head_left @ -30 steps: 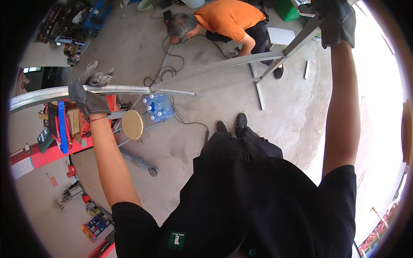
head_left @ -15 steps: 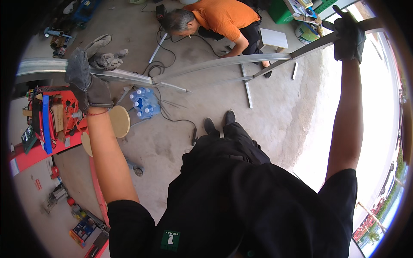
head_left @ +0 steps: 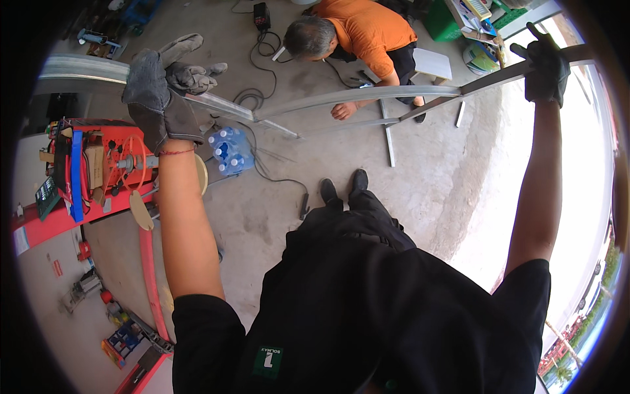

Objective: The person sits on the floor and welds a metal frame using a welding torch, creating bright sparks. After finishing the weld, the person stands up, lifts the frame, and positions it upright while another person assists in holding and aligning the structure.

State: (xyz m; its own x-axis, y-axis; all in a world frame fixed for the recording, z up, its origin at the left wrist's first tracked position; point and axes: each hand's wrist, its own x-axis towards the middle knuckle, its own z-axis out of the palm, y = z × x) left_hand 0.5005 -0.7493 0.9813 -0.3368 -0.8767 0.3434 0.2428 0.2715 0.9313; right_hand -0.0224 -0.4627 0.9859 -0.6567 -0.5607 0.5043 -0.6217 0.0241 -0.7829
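Note:
A long grey metal frame (head_left: 354, 96) of joined bars spans the view in front of me at arm's length. My left hand (head_left: 154, 98), in a dirty grey work glove, is closed around its left part; the lighter glove fingers show beyond the bar. Far to the right, my right hand (head_left: 546, 71) in a dark glove grips the frame's right bar, with one finger and the thumb sticking out. Both arms are stretched forward. Past the frame crouches a co-worker in an orange shirt (head_left: 367, 33), whose bare hand (head_left: 343, 110) appears close to the lower bar.
A pack of blue-capped water bottles (head_left: 231, 151) stands on the floor. Black cable (head_left: 275, 177) runs to an electrode holder (head_left: 304, 207) near my shoes (head_left: 330, 190). A red tool cart (head_left: 115, 161) stands left, a white stool (head_left: 430, 64) beside the co-worker, a green bin (head_left: 443, 21) behind.
My view has shifted, so most things sit farther right. The left part of the frame and my left hand appear slightly higher. The co-worker's hand has come up from the floor toward the frame.

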